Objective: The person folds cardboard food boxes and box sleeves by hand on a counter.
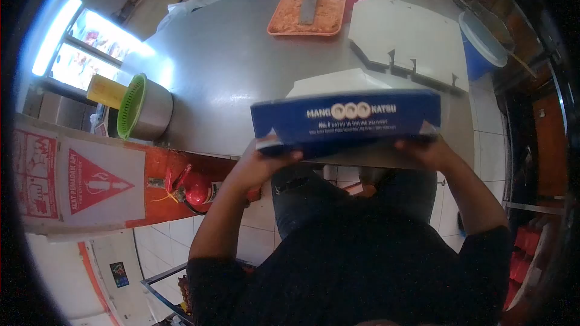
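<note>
A blue cardboard food box with white "MANG KATSU" lettering is held up at the near edge of the steel table, its printed side facing me. My left hand is closed on the box's left lower corner, thumb along the bottom edge. At the opposite corner, my right hand grips it the same way. White triangular flaps stick out near both hands. Behind the box a white cardboard panel shows; whether it belongs to the same box I cannot tell. Flat white unfolded boxes lie stacked just beyond, to the right.
On the steel table, an orange tray of pinkish mince carries a cleaver. A metal pot with a green basket stands left. A red fire extinguisher is below; a blue bin stands right.
</note>
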